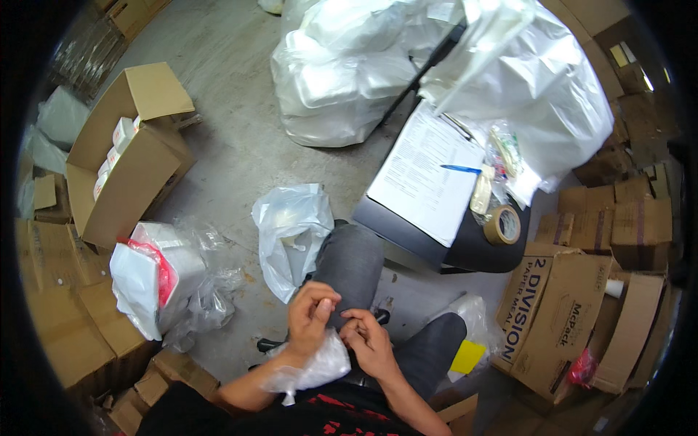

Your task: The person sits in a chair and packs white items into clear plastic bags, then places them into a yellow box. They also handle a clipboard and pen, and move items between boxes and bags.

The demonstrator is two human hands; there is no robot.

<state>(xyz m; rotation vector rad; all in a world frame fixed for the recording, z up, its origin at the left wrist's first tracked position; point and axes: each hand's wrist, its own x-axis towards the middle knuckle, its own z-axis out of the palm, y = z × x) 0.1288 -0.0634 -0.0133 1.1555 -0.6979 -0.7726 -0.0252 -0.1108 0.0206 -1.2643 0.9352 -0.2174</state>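
My left hand [314,316] is raised over my lap with its fingers curled; whether something thin lies between them cannot be made out. My right hand [362,338] is just to its right, fingertips bent together near the edge of a clear plastic bag [327,362] with whitish contents. That bag rests under my hands, against my left wrist. Beside my knee a translucent white plastic bag [292,234] gapes, with pale items inside.
At the right a black chair seat [463,256] bears printed sheets [428,174], a blue pen [461,169] and a tape roll [501,225]. Cardboard boxes [561,321] line the right side. An opened carton [136,180] holds white packages at left. Large plastic-wrapped bundles [343,82] stand ahead.
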